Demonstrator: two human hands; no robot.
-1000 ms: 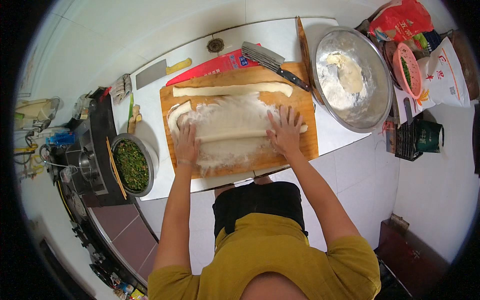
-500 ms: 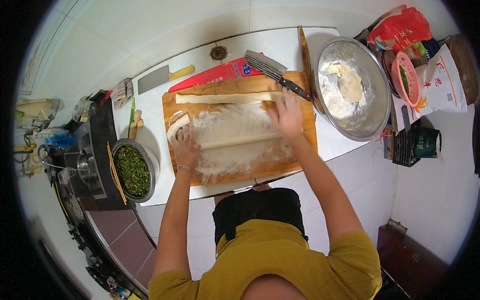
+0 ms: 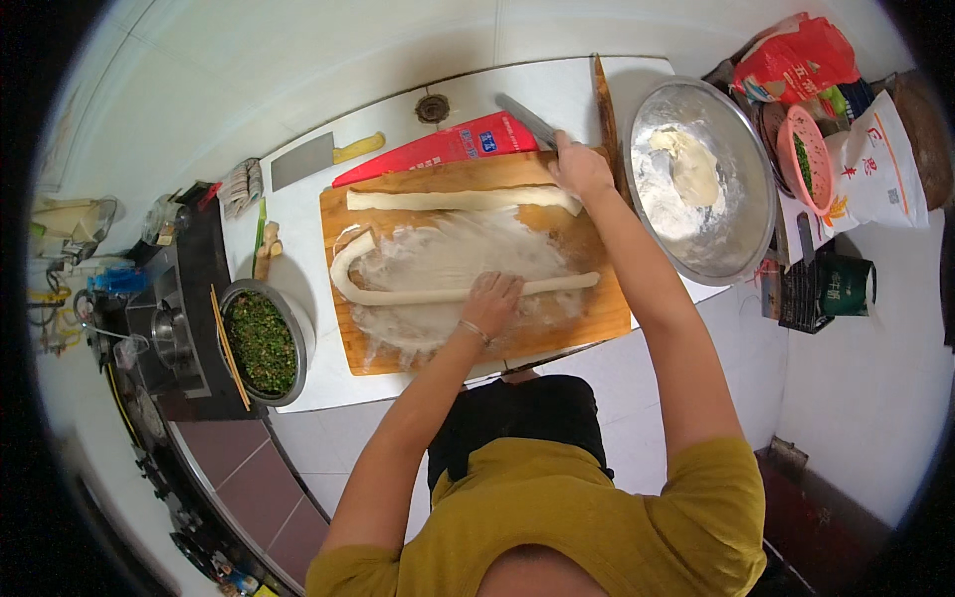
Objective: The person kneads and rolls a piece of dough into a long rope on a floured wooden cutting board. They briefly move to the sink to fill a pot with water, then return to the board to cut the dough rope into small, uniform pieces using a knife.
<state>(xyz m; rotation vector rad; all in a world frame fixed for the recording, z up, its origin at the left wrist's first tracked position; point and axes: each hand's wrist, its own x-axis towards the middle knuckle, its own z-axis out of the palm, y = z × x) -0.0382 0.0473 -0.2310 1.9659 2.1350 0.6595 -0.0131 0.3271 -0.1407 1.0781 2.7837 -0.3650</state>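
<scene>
On the floured wooden board, a long dough rope runs across the near half and curls up at its left end. My left hand rests over this rope, right of its middle, with fingers stretched across it. At the board's far right corner my right hand is closed round the handle of a knife. The knife's blade points away to the far left, seen nearly edge-on. A second strip of dough lies straight along the board's far side.
Behind the board are a red packet and a cleaver. To the left, chopsticks lie across a bowl of chopped green filling. A steel basin with flour and dough stands right, near a pink basket.
My left hand has moved right along the dough rope from its curled end. My right hand has taken hold of the knife by its handle, and the blade has turned and lifted.
</scene>
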